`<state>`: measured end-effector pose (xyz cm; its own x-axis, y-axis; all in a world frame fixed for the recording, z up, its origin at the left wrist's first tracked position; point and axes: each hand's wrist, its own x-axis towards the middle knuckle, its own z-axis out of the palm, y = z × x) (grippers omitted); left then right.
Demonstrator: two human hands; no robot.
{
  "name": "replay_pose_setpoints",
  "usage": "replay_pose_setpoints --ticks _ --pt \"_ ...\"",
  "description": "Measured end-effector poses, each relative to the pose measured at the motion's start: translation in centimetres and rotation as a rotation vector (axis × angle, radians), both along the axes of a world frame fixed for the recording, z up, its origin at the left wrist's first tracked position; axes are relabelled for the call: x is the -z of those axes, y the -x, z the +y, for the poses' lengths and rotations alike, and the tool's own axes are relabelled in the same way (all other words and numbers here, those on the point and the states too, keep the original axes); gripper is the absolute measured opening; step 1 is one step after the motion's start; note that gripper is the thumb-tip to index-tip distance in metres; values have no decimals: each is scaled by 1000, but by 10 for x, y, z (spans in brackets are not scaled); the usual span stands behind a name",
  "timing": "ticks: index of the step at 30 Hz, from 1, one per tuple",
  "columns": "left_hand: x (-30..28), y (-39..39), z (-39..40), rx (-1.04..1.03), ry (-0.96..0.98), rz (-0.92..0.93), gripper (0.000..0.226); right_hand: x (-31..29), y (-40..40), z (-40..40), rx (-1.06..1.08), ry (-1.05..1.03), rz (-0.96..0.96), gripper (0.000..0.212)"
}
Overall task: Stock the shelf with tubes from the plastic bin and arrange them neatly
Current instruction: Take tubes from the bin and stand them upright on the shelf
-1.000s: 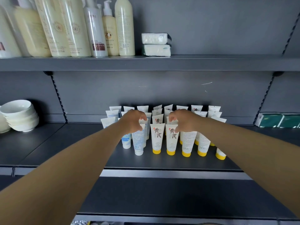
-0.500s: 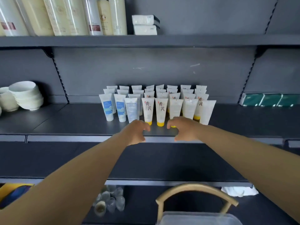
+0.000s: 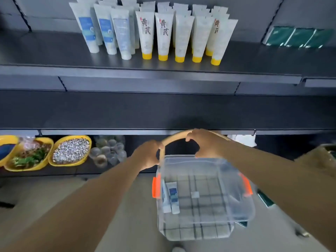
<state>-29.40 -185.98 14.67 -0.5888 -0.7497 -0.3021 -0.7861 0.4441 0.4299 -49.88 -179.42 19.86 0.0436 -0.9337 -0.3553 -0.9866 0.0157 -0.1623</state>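
A clear plastic bin (image 3: 236,206) with orange latches sits low at centre right on a plaid cushion. Two white tubes with blue labels (image 3: 171,197) lie against its left wall. On the upper shelf (image 3: 54,51) stand rows of tubes: blue-labelled ones (image 3: 106,28) at the left, yellow-capped ones (image 3: 163,33) at the right. My left hand (image 3: 147,153) hovers by the bin's far left corner, fingers loosely curled and holding nothing. My right hand (image 3: 205,142) hangs over the bin's far rim, in front of a curved wooden chair back (image 3: 174,137), fingers loosely bent.
Green packs (image 3: 298,37) lie at the right of the tube shelf. A bare dark shelf (image 3: 163,110) runs below it. The bottom shelf holds yellow bowls of food (image 3: 71,150) and several clear cups (image 3: 109,151). Pale floor lies below left.
My view has tilted down from the shelf to the bin. Both hands have left the standing tubes and dropped to the bin's far rim.
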Motion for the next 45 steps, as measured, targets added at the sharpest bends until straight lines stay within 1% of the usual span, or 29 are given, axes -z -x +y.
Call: replay_pose_setpoints --ticks 4,8,12,15,18,21,23,27,34,39,45 --pt "73 12 23 22 -64 -79 55 74 16 18 14 -131 -16 60" --pt "124 33 33 67 -106 -176 54 136 29 26 5 -220 -32 64" --pt "160 54 30 92 -123 -225 47 182 39 21 11 -265 -79 65" --pt "185 67 26 80 -149 -242 47 210 44 13 -7 -291 -102 66" --pt "206 77 22 57 -207 -270 50 234 50 3 -15 -315 -128 66" --pt "227 85 19 31 -252 -313 59 259 55 -8 7 -353 -163 70" --pt "242 89 18 11 -261 -349 62 277 55 -13 20 -371 -179 71" --pt "265 96 14 -14 -253 -398 61 313 51 -22 14 -409 -196 72" --pt "296 102 12 -127 -310 -372 69 346 45 -34 1 -418 -240 72" --pt "305 106 13 -184 -279 -374 71 349 59 -38 18 -431 -225 75" --pt "304 110 8 -169 -282 -403 56 348 75 -34 46 -449 -218 79"
